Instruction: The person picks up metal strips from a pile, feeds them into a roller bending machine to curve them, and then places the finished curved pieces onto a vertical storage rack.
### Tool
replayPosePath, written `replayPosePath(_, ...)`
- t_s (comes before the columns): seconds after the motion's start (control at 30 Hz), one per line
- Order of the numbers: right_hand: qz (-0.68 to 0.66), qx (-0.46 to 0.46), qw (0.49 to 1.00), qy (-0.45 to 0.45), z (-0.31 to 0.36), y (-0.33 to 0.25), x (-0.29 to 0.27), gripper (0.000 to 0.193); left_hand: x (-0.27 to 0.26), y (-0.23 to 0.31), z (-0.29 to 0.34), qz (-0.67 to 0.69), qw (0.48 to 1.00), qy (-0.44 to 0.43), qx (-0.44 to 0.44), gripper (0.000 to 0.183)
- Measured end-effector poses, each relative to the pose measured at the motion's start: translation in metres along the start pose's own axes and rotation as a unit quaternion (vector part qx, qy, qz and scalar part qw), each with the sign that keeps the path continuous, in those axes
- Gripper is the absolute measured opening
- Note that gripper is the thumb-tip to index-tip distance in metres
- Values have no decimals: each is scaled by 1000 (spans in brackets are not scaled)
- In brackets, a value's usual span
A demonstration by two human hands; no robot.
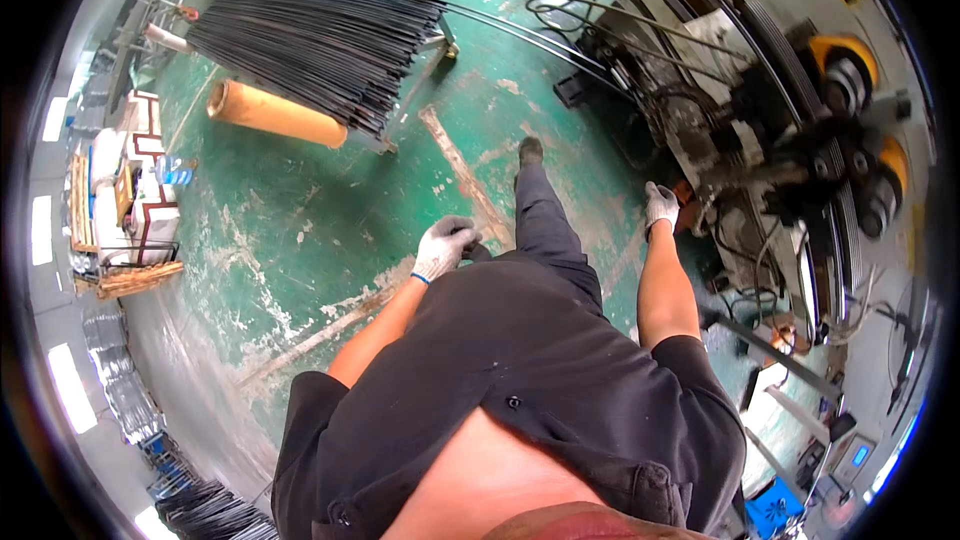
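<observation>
My left hand (445, 246), in a white work glove, is in front of my body on the left. Its fingers are curled in and nothing shows in them; a blue band circles the wrist. My right hand (660, 206), gloved the same way, hangs out to the right with its fingers bent together. No held object shows there either. It is nearest to a dark machine (715, 155) with cables; whether it touches the machine I cannot tell. One leg (545, 215) in dark trousers stretches forward over the green floor.
Ahead on the left, a stand carries many long black rods (315, 35), with an orange-brown roll (270, 115) beside them. Two thin rods (530, 35) reach across to the machine. Boxes and bags (150, 205) are stacked at far left. A blue object (773, 508) lies at lower right.
</observation>
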State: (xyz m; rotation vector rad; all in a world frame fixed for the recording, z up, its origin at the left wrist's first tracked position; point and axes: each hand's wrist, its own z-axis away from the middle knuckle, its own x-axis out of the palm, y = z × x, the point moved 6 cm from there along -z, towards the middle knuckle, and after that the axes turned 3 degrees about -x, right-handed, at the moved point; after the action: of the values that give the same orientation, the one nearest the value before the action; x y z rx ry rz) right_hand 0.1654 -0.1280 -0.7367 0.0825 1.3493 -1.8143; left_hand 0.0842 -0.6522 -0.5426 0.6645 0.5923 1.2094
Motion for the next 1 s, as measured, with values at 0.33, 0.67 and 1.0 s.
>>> replayPosePath(0.33, -111, 93, 985, 92, -165, -113, 146, 81, -59, 162, -160, -7, 995, 97, -35, 31)
replayPosePath(0.67, -165, 144, 976, -20, -211, -168, 346, 33, -87, 185, -214, -9, 984, 144, -102, 31)
replayPosePath(1.0, 178, -122, 966, -141, -53, -408, 594, 45, -167, 254, -282, -144, 984, 98, -30, 26)
